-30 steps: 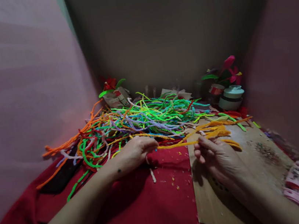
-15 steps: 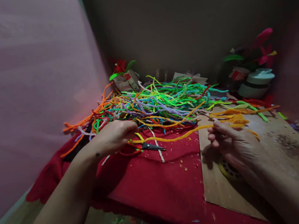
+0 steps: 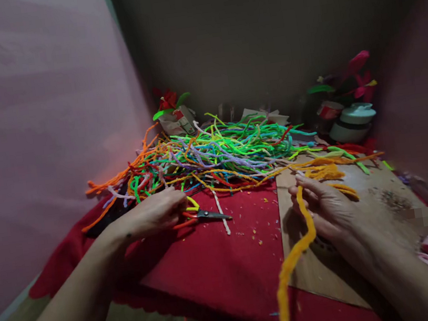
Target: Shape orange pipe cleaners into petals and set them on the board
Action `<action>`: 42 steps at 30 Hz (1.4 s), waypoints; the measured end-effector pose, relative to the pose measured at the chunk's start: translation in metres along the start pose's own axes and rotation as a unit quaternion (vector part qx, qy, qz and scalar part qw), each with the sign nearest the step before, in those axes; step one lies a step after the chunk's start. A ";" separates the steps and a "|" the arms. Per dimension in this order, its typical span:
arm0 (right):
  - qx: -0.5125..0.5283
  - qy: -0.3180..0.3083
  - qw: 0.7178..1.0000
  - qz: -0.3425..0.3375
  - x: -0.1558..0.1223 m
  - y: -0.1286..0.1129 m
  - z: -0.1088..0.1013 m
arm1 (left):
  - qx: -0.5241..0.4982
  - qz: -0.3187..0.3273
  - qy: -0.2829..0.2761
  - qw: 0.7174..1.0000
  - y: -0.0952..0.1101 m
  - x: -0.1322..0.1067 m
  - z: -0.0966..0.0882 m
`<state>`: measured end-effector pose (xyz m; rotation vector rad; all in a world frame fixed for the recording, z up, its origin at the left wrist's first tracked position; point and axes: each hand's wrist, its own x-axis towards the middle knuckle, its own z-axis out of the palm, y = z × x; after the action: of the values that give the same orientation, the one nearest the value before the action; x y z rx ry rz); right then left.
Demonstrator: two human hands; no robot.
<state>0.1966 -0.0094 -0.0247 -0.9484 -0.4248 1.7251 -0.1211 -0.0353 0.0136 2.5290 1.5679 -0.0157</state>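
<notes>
My left hand point(image 3: 169, 207) is curled at the handles of a pair of scissors point(image 3: 211, 214), with its fingers partly hidden. The orange and yellow handles meet the hand, and the dark blades point right, low over the red cloth. In my right hand point(image 3: 325, 203), thumb and fingers pinch one end of an orange-yellow pipe cleaner point(image 3: 291, 260). Its wavy length hangs down toward me, past the bottom of the view. Beyond that hand lies a bundle of orange pipe cleaners point(image 3: 325, 171).
A large heap of coloured pipe cleaners point(image 3: 228, 148) covers the back of the red cloth point(image 3: 213, 267). On the right lies a brown board point(image 3: 305, 270) with scraps. Behind stand a pale lidded pot point(image 3: 354, 122) and craft flowers point(image 3: 364, 83). Walls rise left and behind.
The yellow pipe cleaner was stretched between both hands; its left end is now free and hangs toward me from my right hand. My left hand has come down to the scissors' handles.
</notes>
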 end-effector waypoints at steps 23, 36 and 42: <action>-0.175 -0.144 0.973 -0.049 -0.019 0.013 0.005 | -0.604 -0.046 0.117 0.787 0.121 0.073 0.001; -0.125 -0.167 0.976 0.064 -0.015 0.013 0.004 | -0.633 -0.046 0.131 0.762 0.113 0.081 0.012; -0.152 -0.104 0.983 0.003 -0.017 0.011 0.007 | -0.408 -0.036 0.240 0.880 0.104 0.077 0.011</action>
<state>0.1860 -0.0284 -0.0215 -0.9850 -0.8413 1.8045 0.0070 -0.0137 0.0094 1.8488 1.3713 1.0936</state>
